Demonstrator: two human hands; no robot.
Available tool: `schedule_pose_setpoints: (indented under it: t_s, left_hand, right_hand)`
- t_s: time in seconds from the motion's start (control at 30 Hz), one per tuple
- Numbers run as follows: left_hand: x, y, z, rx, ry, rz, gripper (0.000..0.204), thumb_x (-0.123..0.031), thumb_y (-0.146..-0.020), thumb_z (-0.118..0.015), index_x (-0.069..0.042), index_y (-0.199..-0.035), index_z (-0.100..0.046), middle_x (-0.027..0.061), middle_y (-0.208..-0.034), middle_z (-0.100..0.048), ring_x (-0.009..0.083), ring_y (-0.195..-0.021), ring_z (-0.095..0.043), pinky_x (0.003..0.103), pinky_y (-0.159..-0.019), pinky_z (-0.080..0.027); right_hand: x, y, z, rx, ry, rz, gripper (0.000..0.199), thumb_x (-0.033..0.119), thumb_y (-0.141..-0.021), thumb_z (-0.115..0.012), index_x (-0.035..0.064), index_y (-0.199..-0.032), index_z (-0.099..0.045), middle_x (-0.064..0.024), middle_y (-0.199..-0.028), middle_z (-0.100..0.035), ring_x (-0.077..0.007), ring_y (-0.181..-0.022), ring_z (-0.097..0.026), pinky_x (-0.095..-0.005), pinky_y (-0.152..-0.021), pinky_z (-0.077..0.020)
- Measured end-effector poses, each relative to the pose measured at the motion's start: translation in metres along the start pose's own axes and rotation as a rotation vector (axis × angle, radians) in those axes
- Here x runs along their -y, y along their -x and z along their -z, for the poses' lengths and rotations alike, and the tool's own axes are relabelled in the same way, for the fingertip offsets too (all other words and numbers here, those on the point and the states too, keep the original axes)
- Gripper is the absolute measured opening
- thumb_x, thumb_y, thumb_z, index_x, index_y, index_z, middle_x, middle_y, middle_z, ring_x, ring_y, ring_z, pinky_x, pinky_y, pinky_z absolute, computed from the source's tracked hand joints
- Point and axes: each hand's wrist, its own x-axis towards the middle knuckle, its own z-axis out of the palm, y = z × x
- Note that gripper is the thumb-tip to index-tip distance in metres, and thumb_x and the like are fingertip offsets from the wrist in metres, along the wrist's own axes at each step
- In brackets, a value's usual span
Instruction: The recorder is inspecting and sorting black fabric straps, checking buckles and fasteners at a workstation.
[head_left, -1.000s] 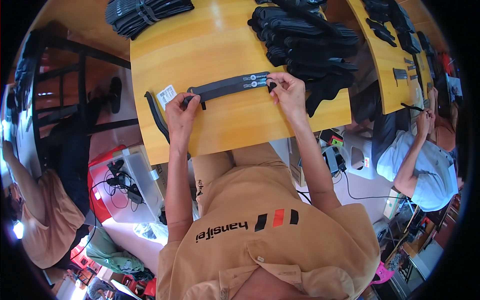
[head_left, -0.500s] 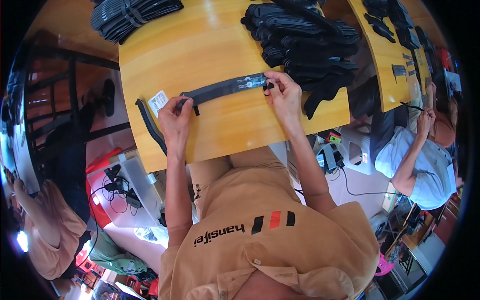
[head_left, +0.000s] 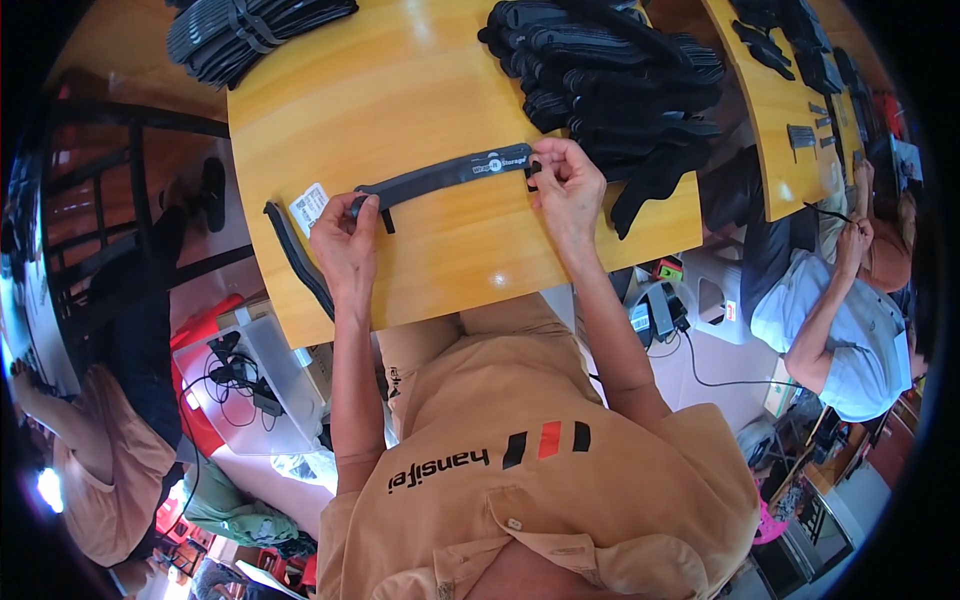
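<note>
A black fabric strap [head_left: 430, 180] with white print near its right end stretches between my two hands, over the table. My left hand [head_left: 345, 245] pinches its left end between thumb and fingers; a short black tab hangs down beside that grip. At the other end, my right hand [head_left: 570, 195] has thumb and fingertips closed on the strap, with a small dark piece showing between them. A white printed label [head_left: 309, 204] lies on the table just beyond my left hand. Another black strap [head_left: 297, 258] lies along the table's left edge.
The yellow wooden table [head_left: 400, 90] carries a large pile of black straps [head_left: 610, 90] at right and a strapped bundle [head_left: 220, 35] at far left. A clear bin [head_left: 250, 400] with cables stands below left. A co-worker [head_left: 830, 320] sits at right by another table [head_left: 785, 150].
Both hands keep their grip on the strap and hardly move. The print, smeared and doubled before, now reads sharp. The table has shifted slightly left in view.
</note>
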Motion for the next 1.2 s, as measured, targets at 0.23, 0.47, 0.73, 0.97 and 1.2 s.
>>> schedule_pose_setpoints:
  t_s: [0.23,0.47,0.73,0.97,1.2]
  left_hand:
    - [-0.001,0.001,-0.001,-0.015,-0.045,-0.004,0.016,-0.011,-0.081,-0.067,0.004,-0.086,-0.063,-0.0021,-0.065,-0.054,0.0035,-0.057,-0.044,0.019,-0.052,-0.036]
    - [0.002,0.001,-0.001,0.009,-0.061,0.004,0.015,-0.014,-0.084,-0.065,0.000,-0.087,-0.062,-0.0053,-0.067,-0.053,0.0017,-0.057,-0.041,0.019,-0.048,-0.029]
    - [-0.006,0.001,-0.003,-0.028,-0.084,-0.007,0.018,-0.012,-0.081,-0.066,0.005,-0.085,-0.063,-0.0022,-0.061,-0.051,0.0038,-0.055,-0.041,0.020,-0.050,-0.034]
    - [-0.001,0.001,-0.003,-0.052,-0.089,-0.021,0.018,-0.013,-0.081,-0.066,0.005,-0.084,-0.063,-0.0017,-0.060,-0.050,0.0041,-0.054,-0.041,0.020,-0.049,-0.033]
    - [-0.005,0.002,-0.004,-0.059,-0.110,-0.036,0.018,-0.013,-0.081,-0.066,0.004,-0.083,-0.063,-0.0012,-0.059,-0.051,0.0044,-0.054,-0.041,0.021,-0.049,-0.034]
  right_hand:
    - [0.001,0.000,-0.003,-0.034,-0.011,-0.013,0.017,-0.008,-0.083,-0.054,0.0013,-0.096,-0.059,-0.0021,-0.079,-0.061,-0.0036,-0.059,-0.056,-0.0161,-0.041,-0.0421]
    - [0.009,0.001,-0.006,-0.084,-0.021,-0.025,0.014,-0.008,-0.081,-0.056,-0.0009,-0.093,-0.059,-0.0031,-0.075,-0.061,-0.0036,-0.056,-0.054,-0.0174,-0.042,-0.0432]
    - [0.007,0.000,-0.007,-0.104,-0.023,-0.003,0.013,-0.009,-0.079,-0.056,-0.0018,-0.089,-0.059,-0.0033,-0.069,-0.060,-0.0034,-0.051,-0.052,-0.0183,-0.041,-0.0415]
    - [0.007,0.001,-0.006,-0.100,0.011,-0.020,0.013,-0.008,-0.079,-0.058,-0.0010,-0.089,-0.059,-0.0028,-0.072,-0.060,-0.0035,-0.054,-0.053,-0.0184,-0.041,-0.0427]
    - [0.006,0.000,-0.008,-0.148,0.034,0.041,0.010,-0.008,-0.077,-0.062,-0.0013,-0.084,-0.059,-0.0016,-0.063,-0.056,-0.0033,-0.050,-0.049,-0.0193,-0.042,-0.0397]
